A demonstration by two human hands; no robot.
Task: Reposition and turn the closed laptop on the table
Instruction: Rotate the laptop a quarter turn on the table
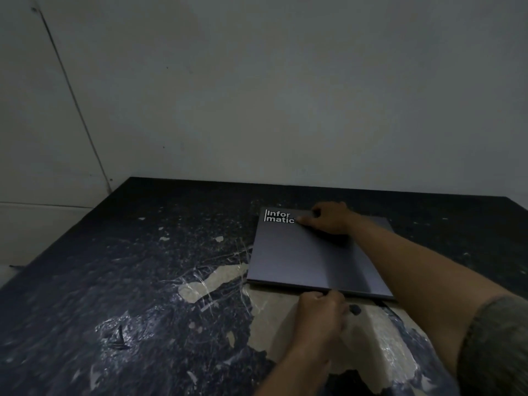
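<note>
A closed grey laptop (303,255) lies flat on the dark table (143,281), right of centre, with a white sticker reading "Infor matic" at its far left corner. My right hand (328,218) reaches across the lid and grips the far edge, fingers curled over it beside the sticker. My left hand (320,312) holds the near edge of the laptop, fingers curled at its rim. The right forearm covers part of the lid's right side.
The table's dark covering is worn, with pale torn patches (214,281) beside and in front of the laptop. A plain wall (285,95) rises directly behind the table's far edge, and the table's left edge (57,238) runs diagonally by a pale floor.
</note>
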